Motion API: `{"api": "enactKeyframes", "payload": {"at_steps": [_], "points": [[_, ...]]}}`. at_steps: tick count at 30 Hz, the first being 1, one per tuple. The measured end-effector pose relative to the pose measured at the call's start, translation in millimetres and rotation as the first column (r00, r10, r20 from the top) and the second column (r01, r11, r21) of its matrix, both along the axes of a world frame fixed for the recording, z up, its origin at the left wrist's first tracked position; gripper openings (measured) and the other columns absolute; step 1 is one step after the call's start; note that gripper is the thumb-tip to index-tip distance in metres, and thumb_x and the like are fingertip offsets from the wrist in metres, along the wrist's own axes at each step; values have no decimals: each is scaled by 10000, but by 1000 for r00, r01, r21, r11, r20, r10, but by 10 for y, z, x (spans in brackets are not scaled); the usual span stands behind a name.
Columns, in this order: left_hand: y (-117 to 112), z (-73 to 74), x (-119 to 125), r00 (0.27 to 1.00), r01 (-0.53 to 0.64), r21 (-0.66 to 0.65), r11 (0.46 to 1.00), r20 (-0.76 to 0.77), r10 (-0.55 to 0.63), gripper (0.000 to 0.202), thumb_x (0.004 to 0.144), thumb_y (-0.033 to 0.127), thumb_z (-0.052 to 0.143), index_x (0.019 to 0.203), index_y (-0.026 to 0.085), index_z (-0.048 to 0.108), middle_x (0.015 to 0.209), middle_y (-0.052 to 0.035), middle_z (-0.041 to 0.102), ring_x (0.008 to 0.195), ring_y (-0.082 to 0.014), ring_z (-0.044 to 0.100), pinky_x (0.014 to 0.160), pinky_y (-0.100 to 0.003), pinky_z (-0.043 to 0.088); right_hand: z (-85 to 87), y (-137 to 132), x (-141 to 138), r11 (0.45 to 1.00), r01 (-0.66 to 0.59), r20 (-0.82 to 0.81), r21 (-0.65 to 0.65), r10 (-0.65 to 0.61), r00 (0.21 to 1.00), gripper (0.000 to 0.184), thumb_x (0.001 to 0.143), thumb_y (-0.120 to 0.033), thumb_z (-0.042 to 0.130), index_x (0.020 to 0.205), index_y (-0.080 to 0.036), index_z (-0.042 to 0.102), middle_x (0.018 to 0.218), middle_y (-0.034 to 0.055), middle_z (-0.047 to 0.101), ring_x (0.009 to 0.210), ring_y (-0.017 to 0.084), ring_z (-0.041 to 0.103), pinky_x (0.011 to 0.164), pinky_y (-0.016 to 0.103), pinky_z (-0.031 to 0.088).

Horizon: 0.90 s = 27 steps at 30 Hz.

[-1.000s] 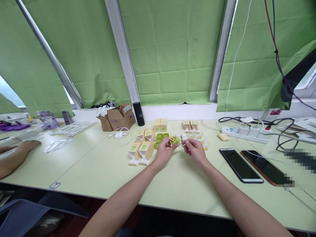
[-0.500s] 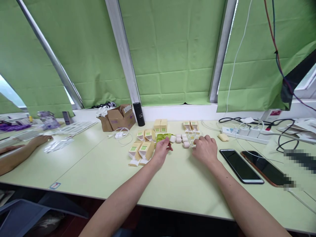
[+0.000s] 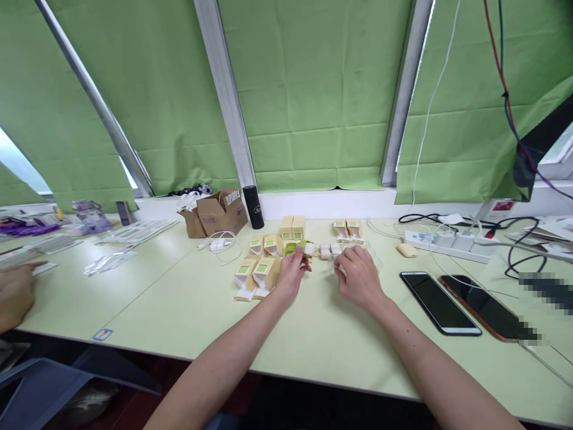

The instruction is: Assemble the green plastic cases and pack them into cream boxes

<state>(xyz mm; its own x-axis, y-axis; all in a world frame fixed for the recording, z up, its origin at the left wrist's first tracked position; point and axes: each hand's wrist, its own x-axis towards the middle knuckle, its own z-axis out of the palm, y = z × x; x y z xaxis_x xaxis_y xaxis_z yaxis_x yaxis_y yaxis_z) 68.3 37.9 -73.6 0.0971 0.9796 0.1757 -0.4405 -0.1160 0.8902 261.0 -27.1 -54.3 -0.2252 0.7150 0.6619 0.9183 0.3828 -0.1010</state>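
Note:
My left hand [image 3: 292, 276] is closed in a pinch on a small green case [image 3: 293, 249] with a white case [image 3: 308, 249] at its fingertips. My right hand [image 3: 358, 276] curls closed over small white and clear items on the table; what it holds is hidden. Between the hands lie small white cases [image 3: 325, 252]. To the left of my left hand stand tan boxes with green labels [image 3: 255, 276]. Further tan boxes [image 3: 292, 227] stand behind.
Two phones [image 3: 440, 294] lie face up at the right, near a power strip [image 3: 447, 243] with cables. A brown carton [image 3: 220, 212] and a black bottle [image 3: 253, 206] stand at the back. Another person's hand [image 3: 15, 292] rests at the far left.
My right hand drew back from the far clear items toward me and the left. My left hand lifted the green case slightly. The other person's hand pulled back to the left.

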Motion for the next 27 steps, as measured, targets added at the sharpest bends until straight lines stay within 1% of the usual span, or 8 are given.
{"api": "enactKeyframes", "payload": {"at_steps": [6, 10, 13, 16, 20, 22, 24, 27], "points": [[3, -8, 3, 1000, -29, 2, 1000, 12, 29, 578, 794, 700, 811, 806, 140, 666, 743, -15, 601, 672, -110, 523, 594, -240, 461, -123, -63, -223, 968, -175, -2, -178, 177, 984, 168, 783, -74, 682, 877, -213, 695, 934, 87, 668, 957, 276, 565, 832, 399, 418], [7, -1, -3, 999, -38, 9, 999, 8, 38, 581, 795, 706, 806, 788, 143, 662, 733, -11, 596, 663, -107, 517, 594, -240, 454, -197, -18, -194, 934, -227, -206, -278, 173, 963, 485, 765, -85, 715, 1228, -208, 644, 1234, 116, 676, 1122, 290, 618, 920, 403, 493], [16, 1, -5, 999, -44, 9, 999, 7, 44, 580, 794, 705, 807, 787, 143, 663, 728, -10, 595, 662, -107, 514, 596, -239, 448, -274, 49, -150, 892, -291, -429, -345, 126, 894, 695, 750, -45, 692, 1405, -212, 532, 1384, 138, 655, 1141, 261, 660, 968, 396, 527], [21, -1, -2, 999, -48, 11, 999, 9, 47, 586, 783, 709, 814, 790, 141, 671, 719, -5, 588, 658, -106, 511, 594, -239, 447, -346, 112, -142, 834, -396, -566, -384, 127, 815, 741, 719, 3, 664, 1412, -224, 535, 1357, 129, 703, 1135, 249, 690, 981, 400, 537], [20, -6, -1, 999, -46, 14, 999, 15, 45, 587, 793, 711, 805, 781, 140, 666, 711, -1, 584, 645, -102, 515, 594, -239, 441, -389, 171, -162, 765, -499, -684, -407, 107, 722, 576, 686, -44, 719, 1235, -207, 657, 1241, 98, 752, 1105, 259, 693, 979, 404, 530], [25, -11, -4, 998, -53, 12, 999, 19, 53, 581, 798, 702, 805, 770, 140, 661, 714, -4, 590, 639, -103, 518, 595, -244, 438, -386, 200, -163, 741, -549, -749, -387, 95, 656, 498, 675, -118, 782, 1158, -199, 691, 1163, 81, 766, 1060, 257, 684, 969, 400, 519], [34, -18, -6, 998, -59, 13, 998, 17, 59, 573, 806, 693, 803, 772, 139, 665, 719, -9, 598, 640, -107, 522, 599, -252, 441, -372, 230, -153, 723, -605, -836, -333, 70, 544, 475, 691, -240, 840, 1147, -197, 710, 1089, 68, 771, 1013, 252, 681, 924, 386, 517], [52, -31, -8, 998, -61, 16, 998, 10, 61, 573, 809, 695, 798, 777, 136, 673, 717, -12, 599, 646, -112, 520, 599, -256, 441, -340, 264, -126, 676, -708, -961, -205, -2, 276, 498, 755, -484, 853, 1153, -207, 740, 1006, 67, 769, 914, 235, 684, 772, 336, 509]]}}
